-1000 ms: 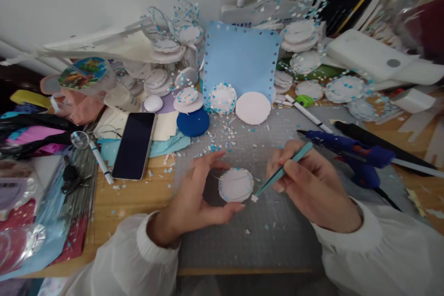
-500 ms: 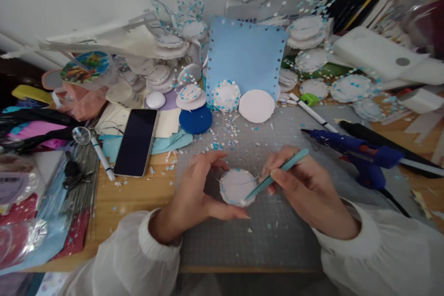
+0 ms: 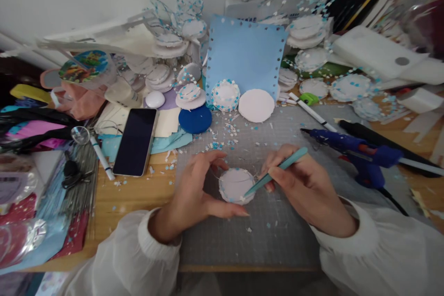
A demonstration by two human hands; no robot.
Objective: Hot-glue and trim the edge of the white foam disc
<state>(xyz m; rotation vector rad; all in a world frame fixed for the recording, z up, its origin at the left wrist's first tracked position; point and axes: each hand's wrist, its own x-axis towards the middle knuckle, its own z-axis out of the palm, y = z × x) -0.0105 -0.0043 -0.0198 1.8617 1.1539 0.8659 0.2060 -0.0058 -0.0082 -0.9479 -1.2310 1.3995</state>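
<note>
Between spread left hand (image 3: 196, 192) and right hand (image 3: 307, 187) pinching tweezers (image 3: 288, 162) lies a white disc (image 3: 234, 181) (tips leftward, over its near side).

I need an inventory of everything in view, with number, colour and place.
Decorated disc: 1, white with blue bits, front centre
Tweezers: 1, teal, over decorated disc
Cutting mat: 1, grey, centre
Confetti: many, blue and white, across mat
Glue gun: 1, blue, right
Phone: 1, black screen, left
Pens: at least 2, white, left and right
Keys: one bunch, black, far left
Blue disc: 1, dark blue, right of phone
Card: 1, light blue, back centre
Other discs: many, mostly white, along back
Table: 1, brown, underneath
Left hand: 1, white sleeve, beside decorated disc
Right hand: 1, white sleeve, holding tweezers
</note>
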